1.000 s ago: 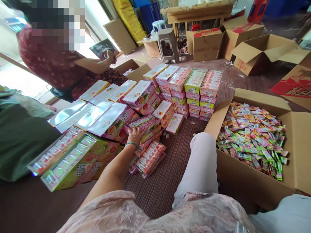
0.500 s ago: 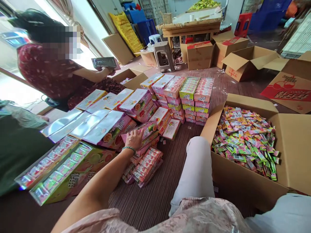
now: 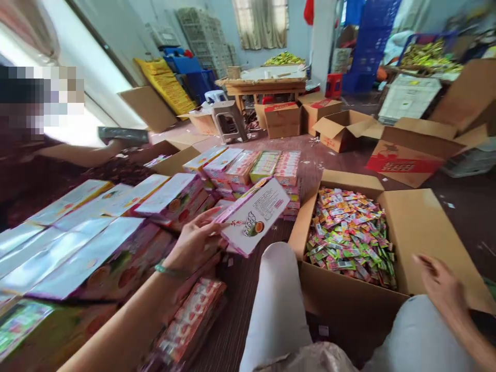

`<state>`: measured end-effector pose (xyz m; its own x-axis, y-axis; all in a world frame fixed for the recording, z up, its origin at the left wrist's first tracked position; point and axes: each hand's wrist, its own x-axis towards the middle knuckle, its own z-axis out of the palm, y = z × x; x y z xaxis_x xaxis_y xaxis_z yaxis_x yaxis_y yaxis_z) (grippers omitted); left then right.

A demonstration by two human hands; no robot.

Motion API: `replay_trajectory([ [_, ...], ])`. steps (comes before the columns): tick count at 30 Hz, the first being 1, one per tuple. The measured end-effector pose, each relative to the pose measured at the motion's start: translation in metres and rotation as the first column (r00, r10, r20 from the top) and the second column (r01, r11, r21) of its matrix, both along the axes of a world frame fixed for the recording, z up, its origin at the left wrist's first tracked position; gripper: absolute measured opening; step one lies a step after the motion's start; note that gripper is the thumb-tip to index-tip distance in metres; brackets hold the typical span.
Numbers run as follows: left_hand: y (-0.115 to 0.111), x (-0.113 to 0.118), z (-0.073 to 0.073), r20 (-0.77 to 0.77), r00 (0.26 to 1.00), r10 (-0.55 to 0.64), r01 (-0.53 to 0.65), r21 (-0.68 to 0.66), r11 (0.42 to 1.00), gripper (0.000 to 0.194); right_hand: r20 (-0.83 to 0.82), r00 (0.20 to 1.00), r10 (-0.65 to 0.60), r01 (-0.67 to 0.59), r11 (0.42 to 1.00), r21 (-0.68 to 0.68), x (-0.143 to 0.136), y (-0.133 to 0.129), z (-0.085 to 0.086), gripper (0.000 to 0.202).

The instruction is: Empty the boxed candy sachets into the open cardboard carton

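My left hand (image 3: pixel 194 240), with a green bangle at the wrist, grips one end of a pink and white printed box (image 3: pixel 258 214). The box is lifted and tilted, with a fruit picture and small print on the face toward me. Under and beside that arm lie clear-topped boxes of packets (image 3: pixel 194 318) and rows of stacked printed boxes (image 3: pixel 112 243). My right hand (image 3: pixel 442 281) hovers over my right knee by the carton flap, fingers loosely bent and apart, slightly blurred, with nothing seen in it. Beside it, an open carton (image 3: pixel 349 281) holds a heap of small stick packets (image 3: pixel 351 237).
A co-worker at the left holds a dark box (image 3: pixel 123 135). More boxes (image 3: pixel 248 165) are stacked ahead. Behind them stand a grey stool (image 3: pixel 228 121), open cartons (image 3: pixel 343 129) and a wooden table (image 3: pixel 267 85). A red-printed carton (image 3: pixel 406 155) lies at the right.
My left hand has lifted a printed box off the stack and carried it right, turning it. My right hand has come into view at the right. The view has swung right.
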<state>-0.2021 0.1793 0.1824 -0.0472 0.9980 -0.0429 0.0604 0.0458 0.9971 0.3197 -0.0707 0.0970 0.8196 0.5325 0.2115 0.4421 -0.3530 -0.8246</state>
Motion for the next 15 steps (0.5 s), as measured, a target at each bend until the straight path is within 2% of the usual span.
replay_trajectory([
  [1,-0.006,0.031,0.006,0.107,0.993,-0.051,0.051,-0.001,0.999,0.09,-0.177,0.982,0.072,-0.063,0.996,0.056,-0.01,0.011,0.004,0.073],
  [2,-0.012,0.062,0.009,0.195,0.974,-0.117,0.118,0.006,0.993,0.09,-0.345,0.913,0.216,-0.168,0.972,0.162,-0.022,0.025,0.009,0.078],
  [3,-0.019,0.093,0.01,0.266,0.944,-0.194,0.197,0.016,0.98,0.09,-0.44,0.82,0.365,-0.259,0.923,0.284,-0.034,0.041,0.017,0.08],
  [5,-0.033,0.151,0.006,0.338,0.874,-0.35,0.363,0.025,0.931,0.092,-0.536,0.622,0.571,-0.313,0.808,0.499,-0.055,0.074,0.038,0.081],
  [6,-0.039,0.177,0.003,0.329,0.841,-0.429,0.443,0.035,0.896,0.096,-0.529,0.548,0.648,-0.295,0.742,0.602,-0.059,0.089,0.048,0.079],
  [7,-0.044,0.199,-0.001,0.289,0.807,-0.516,0.525,0.051,0.85,0.101,-0.501,0.516,0.695,-0.245,0.68,0.691,-0.06,0.102,0.056,0.076],
  [9,-0.051,0.236,-0.009,0.135,0.709,-0.692,0.686,0.095,0.721,0.116,-0.463,0.515,0.722,-0.12,0.595,0.795,-0.05,0.118,0.065,0.069],
  [11,-0.051,0.265,-0.015,-0.01,0.593,-0.805,0.801,0.113,0.588,0.128,-0.464,0.512,0.723,-0.055,0.566,0.822,-0.033,0.123,0.062,0.065],
  [12,-0.048,0.277,-0.018,-0.04,0.556,-0.83,0.828,0.119,0.548,0.128,-0.473,0.492,0.731,-0.058,0.57,0.82,-0.025,0.124,0.057,0.063],
  [13,-0.044,0.288,-0.021,-0.035,0.537,-0.843,0.839,0.126,0.529,0.125,-0.483,0.461,0.744,-0.078,0.577,0.813,-0.019,0.123,0.049,0.061],
  [15,-0.032,0.31,-0.028,0.071,0.519,-0.852,0.843,0.123,0.523,0.114,-0.505,0.396,0.767,-0.126,0.59,0.798,-0.014,0.123,0.032,0.061],
])
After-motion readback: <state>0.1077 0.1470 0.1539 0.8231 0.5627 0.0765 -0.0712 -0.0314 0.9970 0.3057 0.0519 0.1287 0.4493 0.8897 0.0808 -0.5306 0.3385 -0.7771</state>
